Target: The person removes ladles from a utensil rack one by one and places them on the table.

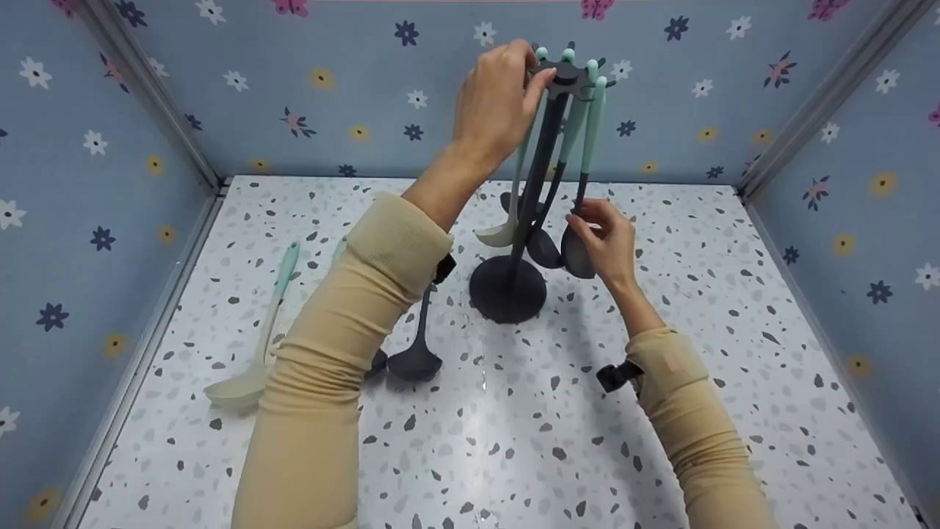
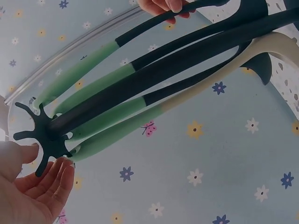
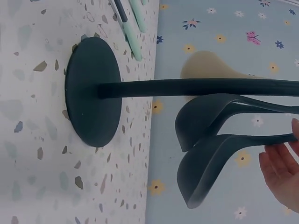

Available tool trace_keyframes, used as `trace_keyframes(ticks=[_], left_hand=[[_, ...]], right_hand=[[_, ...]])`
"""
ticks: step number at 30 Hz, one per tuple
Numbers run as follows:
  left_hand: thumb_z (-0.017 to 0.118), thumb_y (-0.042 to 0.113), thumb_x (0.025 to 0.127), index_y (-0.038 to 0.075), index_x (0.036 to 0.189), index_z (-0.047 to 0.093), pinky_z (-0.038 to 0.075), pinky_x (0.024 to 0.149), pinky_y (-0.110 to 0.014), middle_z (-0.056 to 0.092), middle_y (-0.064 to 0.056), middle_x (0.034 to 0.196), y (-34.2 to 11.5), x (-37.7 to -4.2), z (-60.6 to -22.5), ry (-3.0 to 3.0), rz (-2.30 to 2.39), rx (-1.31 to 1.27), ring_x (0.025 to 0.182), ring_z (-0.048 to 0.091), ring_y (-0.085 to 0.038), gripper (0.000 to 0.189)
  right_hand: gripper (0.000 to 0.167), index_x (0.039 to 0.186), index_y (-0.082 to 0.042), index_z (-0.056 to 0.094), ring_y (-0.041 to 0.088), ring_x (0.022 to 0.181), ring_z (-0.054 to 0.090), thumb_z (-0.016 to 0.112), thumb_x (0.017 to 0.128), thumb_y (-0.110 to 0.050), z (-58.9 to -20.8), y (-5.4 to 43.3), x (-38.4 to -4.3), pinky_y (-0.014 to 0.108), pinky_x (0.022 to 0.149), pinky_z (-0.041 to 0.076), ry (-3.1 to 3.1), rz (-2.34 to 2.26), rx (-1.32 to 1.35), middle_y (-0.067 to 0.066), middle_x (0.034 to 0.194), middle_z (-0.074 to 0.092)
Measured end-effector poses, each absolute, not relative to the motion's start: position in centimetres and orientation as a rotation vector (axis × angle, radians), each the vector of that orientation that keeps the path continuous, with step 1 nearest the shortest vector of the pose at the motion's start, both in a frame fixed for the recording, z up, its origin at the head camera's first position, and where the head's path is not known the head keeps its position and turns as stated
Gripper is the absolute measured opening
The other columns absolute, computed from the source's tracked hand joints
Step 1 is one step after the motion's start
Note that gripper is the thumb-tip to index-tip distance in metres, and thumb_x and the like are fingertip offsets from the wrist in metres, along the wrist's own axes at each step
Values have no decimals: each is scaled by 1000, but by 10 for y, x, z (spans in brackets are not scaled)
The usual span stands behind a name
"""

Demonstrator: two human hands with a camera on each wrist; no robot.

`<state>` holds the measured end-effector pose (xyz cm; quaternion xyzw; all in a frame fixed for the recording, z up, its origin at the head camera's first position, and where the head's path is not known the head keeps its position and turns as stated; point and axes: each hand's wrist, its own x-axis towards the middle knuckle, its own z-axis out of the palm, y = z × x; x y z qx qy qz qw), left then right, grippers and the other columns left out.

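Observation:
A black utensil stand [image 1: 540,169] with a round base [image 1: 507,297] and a hooked top stands upright on the table. My left hand [image 1: 496,95] holds the edge of its top, thumb and fingers around a hook arm [image 2: 43,165]. Several utensils with mint-green handles hang from it. My right hand [image 1: 613,239] pinches the dark shaft of the rightmost ladle [image 1: 577,253], whose handle top is at a hook. Beside it hangs a second dark ladle [image 3: 198,119]. A cream-headed utensil [image 1: 499,234] hangs on the left, with another dark-headed one partly hidden behind the pole.
On the speckled table [image 1: 485,455], left of the stand, lie a cream ladle [image 1: 239,389] with a green handle and a dark ladle [image 1: 415,362]. Another dark head [image 1: 377,364] is mostly hidden by my left sleeve. Flower-patterned panels [image 1: 352,88] enclose the back and sides.

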<state>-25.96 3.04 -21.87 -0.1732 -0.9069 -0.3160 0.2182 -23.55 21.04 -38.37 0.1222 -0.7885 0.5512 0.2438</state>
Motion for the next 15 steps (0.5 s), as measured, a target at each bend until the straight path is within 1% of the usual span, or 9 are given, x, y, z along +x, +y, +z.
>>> trace_keyframes(ticks=[3, 5, 8, 12, 13, 15], left_hand=[[46, 29, 92, 7, 103, 57, 40, 63, -20, 60, -1, 95, 33, -261, -221, -2502, -903, -459, 73, 51, -7, 27], [45, 29, 93, 6, 102, 56, 40, 62, -20, 60, -1, 94, 35, -262, -222, -2487, -932, -457, 72, 51, -7, 27], [46, 26, 93, 5, 101, 57, 39, 61, -20, 61, -3, 92, 37, -263, -226, -2438, -1017, -468, 71, 52, -8, 26], [46, 22, 93, 2, 98, 57, 40, 63, -18, 62, -5, 89, 38, -265, -232, -2330, -1164, -522, 72, 53, -11, 23], [47, 21, 93, 1, 96, 57, 39, 63, -18, 61, -6, 88, 38, -265, -234, -2293, -1211, -539, 72, 53, -12, 23], [49, 19, 92, 1, 93, 58, 38, 62, -17, 61, -7, 84, 38, -266, -237, -2219, -1271, -555, 70, 52, -11, 20]], right_hand=[[21, 97, 13, 58, 22, 82, 61, 62, 80, 2, -386, 211, -236, 35, 71, 48, -2130, 1522, 330, 24, 91, 61], [21, 97, 14, 57, 24, 81, 61, 62, 80, 3, -387, 211, -237, 36, 71, 48, -2111, 1533, 333, 25, 90, 61], [20, 96, 13, 58, 22, 80, 61, 62, 80, 2, -395, 214, -243, 35, 70, 49, -2085, 1538, 336, 23, 88, 62], [18, 95, 10, 60, 14, 78, 61, 63, 80, -1, -409, 221, -254, 28, 68, 48, -2060, 1558, 306, 19, 87, 63], [18, 94, 10, 60, 15, 78, 61, 63, 80, 0, -409, 220, -255, 27, 69, 48, -2060, 1564, 296, 20, 87, 62], [18, 93, 9, 61, 14, 78, 61, 64, 80, -3, -413, 222, -258, 24, 69, 48, -2050, 1573, 283, 17, 87, 63]])
